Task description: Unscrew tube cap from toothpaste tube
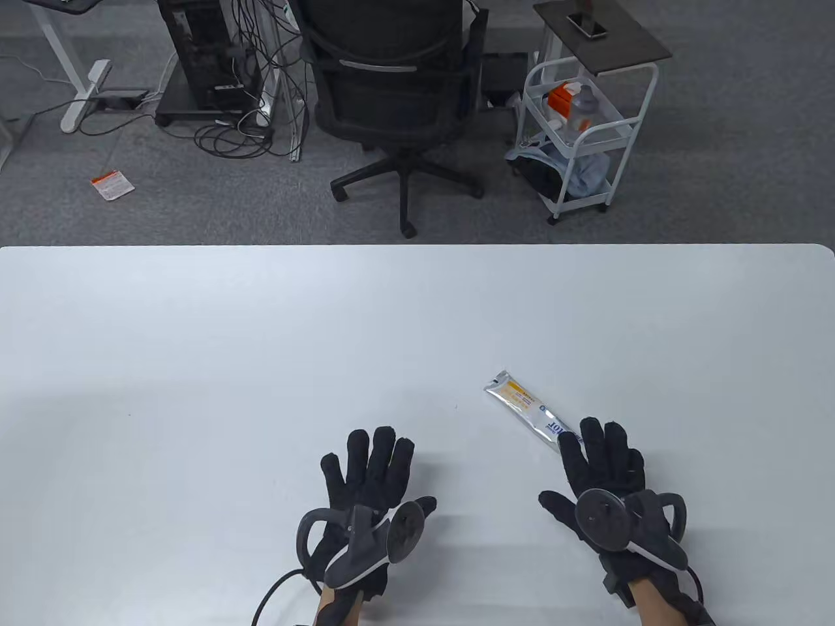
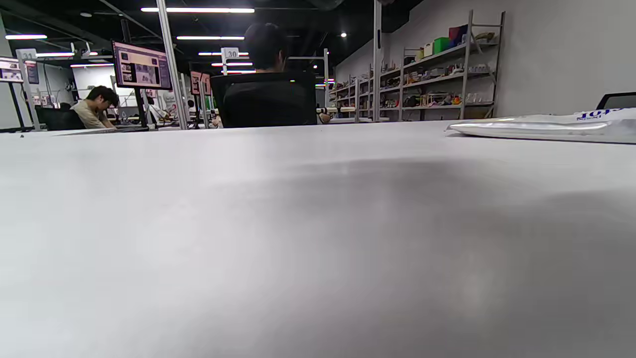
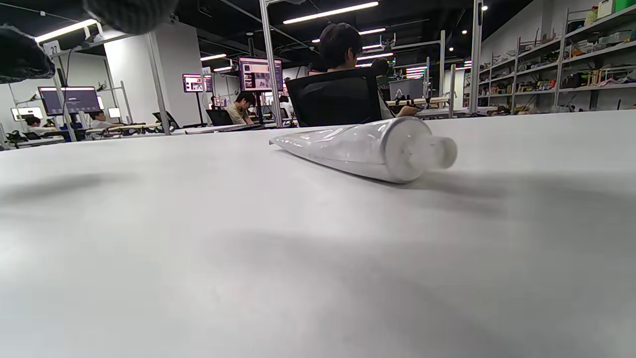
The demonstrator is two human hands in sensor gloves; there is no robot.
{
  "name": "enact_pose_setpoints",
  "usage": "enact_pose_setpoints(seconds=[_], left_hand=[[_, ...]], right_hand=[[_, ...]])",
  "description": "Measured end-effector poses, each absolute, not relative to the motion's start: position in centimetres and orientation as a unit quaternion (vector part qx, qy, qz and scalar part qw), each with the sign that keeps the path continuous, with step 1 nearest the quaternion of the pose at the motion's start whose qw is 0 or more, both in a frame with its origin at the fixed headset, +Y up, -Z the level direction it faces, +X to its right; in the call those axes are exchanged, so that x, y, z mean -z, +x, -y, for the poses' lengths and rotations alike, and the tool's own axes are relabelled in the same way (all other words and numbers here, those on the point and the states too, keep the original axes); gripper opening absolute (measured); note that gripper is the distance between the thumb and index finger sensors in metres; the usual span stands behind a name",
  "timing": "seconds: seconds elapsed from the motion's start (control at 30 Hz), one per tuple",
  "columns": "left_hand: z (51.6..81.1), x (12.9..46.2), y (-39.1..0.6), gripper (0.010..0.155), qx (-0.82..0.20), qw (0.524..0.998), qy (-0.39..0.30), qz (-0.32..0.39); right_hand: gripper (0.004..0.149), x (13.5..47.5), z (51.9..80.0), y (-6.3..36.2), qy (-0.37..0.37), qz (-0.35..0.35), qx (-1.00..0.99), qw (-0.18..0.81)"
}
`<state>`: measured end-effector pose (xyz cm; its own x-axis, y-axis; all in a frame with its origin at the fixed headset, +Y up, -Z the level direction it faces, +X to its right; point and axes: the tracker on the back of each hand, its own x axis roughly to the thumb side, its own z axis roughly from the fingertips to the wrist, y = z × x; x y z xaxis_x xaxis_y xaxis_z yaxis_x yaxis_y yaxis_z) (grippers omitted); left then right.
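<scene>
A silver toothpaste tube (image 1: 525, 409) with an orange and white label lies flat on the white table (image 1: 261, 339), slanting from upper left to lower right. My right hand (image 1: 603, 466) is open with fingers spread; in the table view it covers the tube's cap end. In the right wrist view the tube (image 3: 357, 149) lies bare on the table with its white cap (image 3: 443, 151) screwed on and pointing right, and no finger touches it. My left hand (image 1: 368, 466) is open and empty, to the left of the tube. The tube also shows in the left wrist view (image 2: 541, 127).
Beyond the table's far edge stand a black office chair (image 1: 398, 85), a white trolley (image 1: 577, 130) and a computer tower with cables (image 1: 209, 59). The tube is the only loose object on the table.
</scene>
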<state>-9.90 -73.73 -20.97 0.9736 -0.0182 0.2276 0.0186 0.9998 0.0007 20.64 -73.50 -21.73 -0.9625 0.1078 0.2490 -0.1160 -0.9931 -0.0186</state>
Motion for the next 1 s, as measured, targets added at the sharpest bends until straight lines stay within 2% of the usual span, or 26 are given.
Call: enact_pose_setpoints(seconds=[1.0], left_hand=[[74.4,20.7,-8.1,0.083,0.029,0.987,-0.024,0.157]], right_hand=[[0.085,21.6,74.1,19.8,0.145,-0.003,-0.988,0.059]])
